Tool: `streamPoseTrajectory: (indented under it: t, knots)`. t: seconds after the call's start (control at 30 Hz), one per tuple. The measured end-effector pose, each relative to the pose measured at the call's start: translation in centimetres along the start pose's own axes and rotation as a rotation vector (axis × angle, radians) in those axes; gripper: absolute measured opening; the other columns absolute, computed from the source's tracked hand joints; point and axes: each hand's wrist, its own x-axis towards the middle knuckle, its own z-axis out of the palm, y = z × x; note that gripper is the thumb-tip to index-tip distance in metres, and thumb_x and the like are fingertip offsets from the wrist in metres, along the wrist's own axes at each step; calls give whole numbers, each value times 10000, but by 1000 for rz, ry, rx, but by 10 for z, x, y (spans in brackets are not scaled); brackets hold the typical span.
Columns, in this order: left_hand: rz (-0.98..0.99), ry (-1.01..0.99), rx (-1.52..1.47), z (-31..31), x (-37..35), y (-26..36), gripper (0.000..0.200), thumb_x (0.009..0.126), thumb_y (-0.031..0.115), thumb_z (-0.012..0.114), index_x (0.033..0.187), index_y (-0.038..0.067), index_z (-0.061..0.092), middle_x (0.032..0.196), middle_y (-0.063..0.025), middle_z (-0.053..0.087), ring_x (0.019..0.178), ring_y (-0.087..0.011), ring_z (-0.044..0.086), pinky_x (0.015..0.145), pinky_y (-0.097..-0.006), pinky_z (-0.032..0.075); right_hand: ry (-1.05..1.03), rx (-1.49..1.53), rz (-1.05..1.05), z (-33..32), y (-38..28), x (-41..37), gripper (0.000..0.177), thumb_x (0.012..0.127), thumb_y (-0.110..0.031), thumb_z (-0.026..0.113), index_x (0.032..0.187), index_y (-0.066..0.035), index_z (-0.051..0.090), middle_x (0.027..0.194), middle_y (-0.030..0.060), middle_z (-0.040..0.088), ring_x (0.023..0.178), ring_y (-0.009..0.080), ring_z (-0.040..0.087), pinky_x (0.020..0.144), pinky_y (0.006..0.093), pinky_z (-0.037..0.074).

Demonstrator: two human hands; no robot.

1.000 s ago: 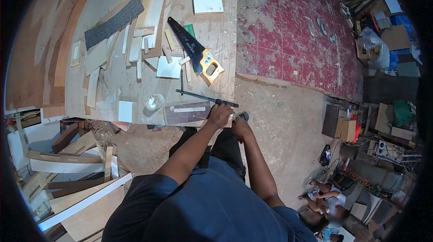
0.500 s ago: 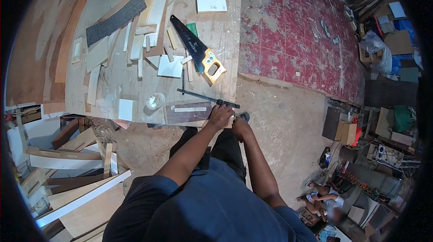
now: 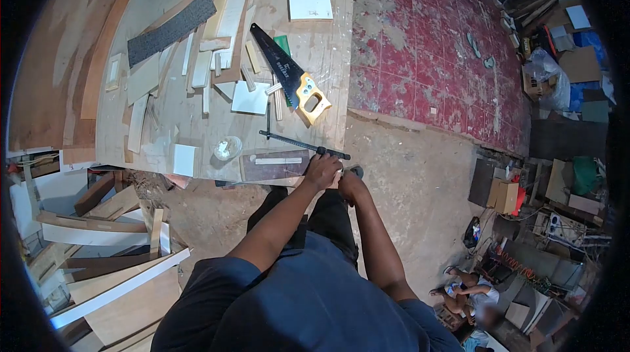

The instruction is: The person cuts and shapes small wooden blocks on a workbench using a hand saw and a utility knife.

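Both left hand and right hand are curled, side by side, at the near right corner of the workbench; I cannot tell what either grips. A black bar clamp lies just beyond the left; a yellow-handled handsaw lies farther.

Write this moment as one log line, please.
left hand: at corner of bench, by black bar | right hand: beside left | grip: unclear | saw: on bench, unheld
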Motion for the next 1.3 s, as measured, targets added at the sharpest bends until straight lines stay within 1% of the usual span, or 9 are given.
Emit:
streamPoseTrajectory:
  t: [0.13,0.23,0.33,0.5,0.73,1.03,1.1,1.2,1.3]
  knots:
    - [-4,-19,13,-4,2,1,274,683,144,721,944,156,638,951,-43,580,910,-283,570,743,-440,418,-170,-23,126,-9,-9,4,207,831,-57,617,917,129,647,891,290,682,725,382,703,498,445,545]
    - [10,-18,4,-5,1,1,252,702,127,707,943,149,635,949,-50,580,914,-288,575,740,-441,423,29,-55,-42,-1,-1,-3,196,810,-32,621,903,139,644,829,289,681,625,373,691,489,439,542]
    - [38,76,13,-1,0,0,207,734,130,681,935,135,631,964,-54,586,928,-299,578,746,-447,433,-404,-170,-29,1,6,4,205,819,-45,595,888,145,631,790,289,675,566,372,676,483,436,541]
    - [15,17,24,4,-2,-1,188,783,148,628,967,111,617,998,-77,595,940,-313,576,769,-454,444,-56,165,218,-4,-12,-31,281,890,-142,519,967,110,613,836,300,674,572,373,677,437,431,520]
    - [-19,-132,140,-5,-5,8,312,809,106,576,1117,59,574,1063,-135,571,1017,-299,565,848,-436,456,45,398,427,-9,27,-45,310,934,-182,496,1180,6,489,727,236,647,498,315,646,378,412,488]
    - [-152,-14,-300,-37,-12,15,191,896,34,515,1078,-11,552,1023,-214,565,1002,-408,573,867,-453,473,221,484,225,-25,38,-76,258,962,-137,476,1197,-36,445,693,139,594,445,236,588,379,361,485]
    - [-213,61,-491,-36,-9,14,170,944,70,491,1072,-22,554,997,-215,613,946,-359,618,824,-396,496,237,538,180,-23,40,-73,333,948,-191,533,1241,-49,466,944,256,660,815,343,693,701,443,535]
    - [-221,54,-602,-61,-5,27,182,956,93,503,1084,-19,568,986,-189,639,914,-291,645,809,-363,503,496,636,-156,8,64,-48,232,984,-147,479,1194,-51,469,794,69,566,536,144,560,453,325,512]
    - [-239,42,-634,-107,-1,48,193,952,100,526,1085,-16,605,976,-160,671,902,-229,652,799,-338,502,359,956,-87,-16,31,-65,284,990,-171,511,1239,-58,435,844,57,562,617,121,564,467,295,486]
